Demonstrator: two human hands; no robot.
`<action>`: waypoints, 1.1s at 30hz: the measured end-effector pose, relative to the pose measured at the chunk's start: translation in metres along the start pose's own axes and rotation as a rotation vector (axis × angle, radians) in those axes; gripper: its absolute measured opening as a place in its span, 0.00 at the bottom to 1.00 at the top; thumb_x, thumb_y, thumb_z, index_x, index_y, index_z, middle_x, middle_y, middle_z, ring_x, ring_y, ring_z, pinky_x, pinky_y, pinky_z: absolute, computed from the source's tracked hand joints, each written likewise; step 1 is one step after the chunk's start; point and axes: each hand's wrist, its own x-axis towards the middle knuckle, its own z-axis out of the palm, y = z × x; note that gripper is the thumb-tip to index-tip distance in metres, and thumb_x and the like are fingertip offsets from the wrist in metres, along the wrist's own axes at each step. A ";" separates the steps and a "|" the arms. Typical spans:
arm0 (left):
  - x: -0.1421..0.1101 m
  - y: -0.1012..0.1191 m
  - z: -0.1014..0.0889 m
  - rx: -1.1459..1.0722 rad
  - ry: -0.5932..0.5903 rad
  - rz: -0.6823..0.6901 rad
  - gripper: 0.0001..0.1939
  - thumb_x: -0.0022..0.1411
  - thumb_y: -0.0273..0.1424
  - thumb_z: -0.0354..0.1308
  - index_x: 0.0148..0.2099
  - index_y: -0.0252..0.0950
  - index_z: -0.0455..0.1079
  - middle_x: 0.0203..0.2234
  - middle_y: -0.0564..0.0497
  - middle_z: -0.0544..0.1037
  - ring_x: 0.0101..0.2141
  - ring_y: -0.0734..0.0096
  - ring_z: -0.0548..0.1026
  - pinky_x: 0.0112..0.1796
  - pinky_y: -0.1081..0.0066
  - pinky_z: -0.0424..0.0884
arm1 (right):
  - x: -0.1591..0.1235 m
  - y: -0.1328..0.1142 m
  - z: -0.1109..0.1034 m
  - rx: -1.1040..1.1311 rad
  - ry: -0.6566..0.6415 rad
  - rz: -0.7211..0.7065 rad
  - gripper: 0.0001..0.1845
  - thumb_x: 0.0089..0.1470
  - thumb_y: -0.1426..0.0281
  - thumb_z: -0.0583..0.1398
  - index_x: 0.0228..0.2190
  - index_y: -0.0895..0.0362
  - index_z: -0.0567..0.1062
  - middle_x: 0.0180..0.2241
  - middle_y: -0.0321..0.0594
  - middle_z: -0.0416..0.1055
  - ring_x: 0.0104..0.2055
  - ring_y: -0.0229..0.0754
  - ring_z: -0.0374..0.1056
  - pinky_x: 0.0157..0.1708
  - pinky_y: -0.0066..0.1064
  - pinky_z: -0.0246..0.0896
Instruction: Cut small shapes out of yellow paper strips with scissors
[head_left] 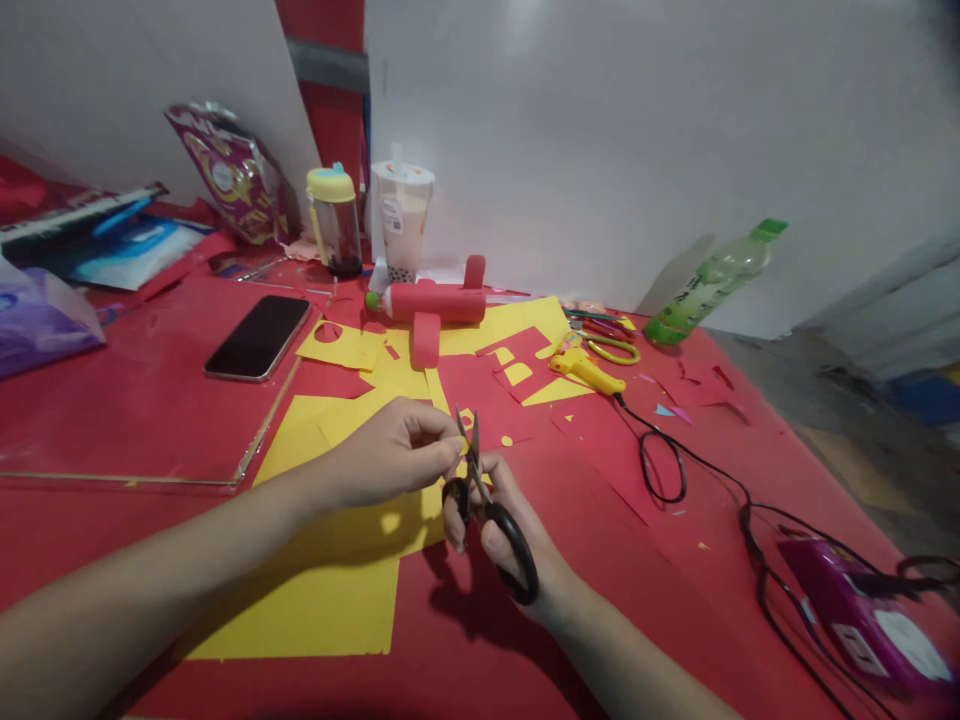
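My left hand (409,445) pinches a small piece of yellow paper (464,446) between thumb and fingertips. Black-handled scissors (512,553) are in my right hand (525,525), with thumb and fingers through the loops. Their blades stand slightly apart and point away from me, right at the yellow piece. Beneath my left forearm lie large yellow paper sheets (322,600). Just beyond my hands rests a red paper airplane model (442,303), with a wrapped cylinder body and strips across it.
A phone (259,338) lies at left. A cup of milk tea (402,220), a yellow-lidded bottle (334,222) and a leaning green bottle (712,285) stand at the back. At right are a yellow glue gun (589,370), its looping black cord (724,462), and a purple box (870,620).
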 end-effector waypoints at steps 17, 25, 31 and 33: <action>0.000 0.001 0.000 0.045 0.041 -0.022 0.12 0.49 0.26 0.47 0.16 0.33 0.55 0.09 0.61 0.57 0.13 0.86 0.53 0.15 0.80 0.50 | -0.001 0.002 -0.003 0.002 0.000 -0.019 0.23 0.42 0.50 0.57 0.30 0.50 0.53 0.21 0.29 0.53 0.21 0.34 0.46 0.22 0.27 0.42; 0.000 0.004 -0.001 0.075 0.048 -0.035 0.12 0.48 0.25 0.47 0.15 0.34 0.54 0.08 0.61 0.57 0.12 0.86 0.53 0.15 0.81 0.50 | 0.000 0.002 -0.002 0.012 0.026 -0.006 0.24 0.41 0.50 0.58 0.29 0.51 0.52 0.19 0.28 0.54 0.21 0.34 0.48 0.20 0.25 0.41; -0.001 0.006 -0.003 0.081 0.028 -0.063 0.11 0.48 0.25 0.47 0.15 0.33 0.55 0.09 0.60 0.56 0.12 0.85 0.53 0.14 0.80 0.49 | 0.001 0.003 -0.004 0.003 0.017 0.004 0.24 0.41 0.51 0.58 0.29 0.51 0.52 0.20 0.28 0.55 0.20 0.32 0.47 0.18 0.23 0.42; -0.001 0.007 -0.004 0.090 0.020 -0.074 0.11 0.48 0.25 0.47 0.16 0.33 0.56 0.09 0.60 0.56 0.12 0.85 0.53 0.14 0.80 0.49 | 0.001 0.004 -0.004 0.008 0.016 0.000 0.24 0.41 0.51 0.58 0.29 0.51 0.53 0.19 0.28 0.55 0.19 0.31 0.47 0.18 0.23 0.42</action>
